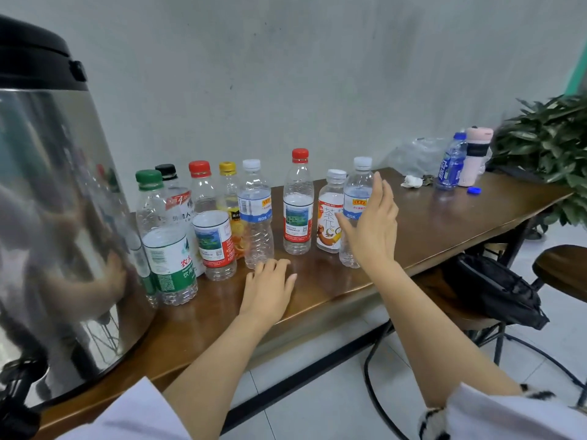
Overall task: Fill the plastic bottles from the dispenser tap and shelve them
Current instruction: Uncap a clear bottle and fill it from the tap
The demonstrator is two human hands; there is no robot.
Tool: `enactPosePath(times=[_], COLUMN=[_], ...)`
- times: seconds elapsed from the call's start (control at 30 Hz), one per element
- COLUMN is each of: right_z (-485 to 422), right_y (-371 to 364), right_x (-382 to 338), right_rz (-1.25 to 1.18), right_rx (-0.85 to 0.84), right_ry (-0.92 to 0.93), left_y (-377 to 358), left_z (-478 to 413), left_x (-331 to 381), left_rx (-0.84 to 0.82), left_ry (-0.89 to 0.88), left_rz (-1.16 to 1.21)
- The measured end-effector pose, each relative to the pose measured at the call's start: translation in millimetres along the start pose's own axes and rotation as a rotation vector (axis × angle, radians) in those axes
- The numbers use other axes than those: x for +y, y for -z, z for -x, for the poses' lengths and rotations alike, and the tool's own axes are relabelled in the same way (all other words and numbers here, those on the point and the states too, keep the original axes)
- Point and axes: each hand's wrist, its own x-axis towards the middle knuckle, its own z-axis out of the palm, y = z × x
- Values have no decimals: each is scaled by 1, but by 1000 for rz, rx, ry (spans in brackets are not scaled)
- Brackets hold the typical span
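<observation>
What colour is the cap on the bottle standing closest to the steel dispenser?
The cap is green; the head view shows it best.

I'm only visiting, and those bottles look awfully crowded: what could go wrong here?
The rightmost clear bottle, the one being reached for, stands right beside the tea bottle; a knock could topple either. It also stands near the front edge of the table, so it might roll off.

A pink tumbler (475, 157) stands beside a leafy plant (546, 138), and a black bag (495, 290) lies on a wooden stool (435, 296).
</observation>
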Motion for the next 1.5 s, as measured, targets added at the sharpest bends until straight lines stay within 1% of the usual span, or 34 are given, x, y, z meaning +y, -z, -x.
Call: enactPosePath(times=[0.17, 0.33, 0.5, 0.63, 0.7, 0.77, 0.87, 0.93, 1.0, 1.07, 1.1, 1.17, 1.3, 1.43, 1.5], right_z=[-10, -10, -2, 10, 18, 29, 48, 68, 93, 121, 135, 161, 199, 223, 234], right_y=[-5, -4, 5, 20, 31, 44, 63, 74, 84, 90, 91, 92, 91, 91, 90], right_x=[-5, -8, -12, -22, -31, -43, -68, -88, -106, -123, -131, -145, -169, -184, -190], right_rz=[-101, -162, -149, -100, -100, -112, -203, -312, -438, -539, -579, -635, -704, -750, -744], right_rx=[-81, -88, -58, -46, -44, -45, -64, -87, -129, -198, -235, -301, -427, -474, -478], right_ry=[-122, -164, -147, -78, -36, 7, 59, 95, 126, 146, 153, 179, 229, 270, 293], left_y=[1, 2, 2, 7, 12, 24, 57, 92, 131, 163, 175, 192, 213, 225, 230], left_z=[2, 3, 4, 9, 16, 23, 30, 38, 52, 70, 80, 98, 134, 164, 176], left_x=[2, 4, 5, 6, 5, 1, -2, 0, 6, 7, 6, -1, -28, -51, -57], left_rx=[11, 21, 33, 57, 84, 154, 324, 401, 399, 351, 318, 253, 164, 204, 276], left_ry=[1, 2, -1, -66, -102, -84, -17, 25, 39, 0, -37, -92, -144, -100, -69], left_rz=[-15, -36, -61, -54, 14, 173, 494, 765, 1029, 1191, 1220, 1199, 1039, 1016, 1014])
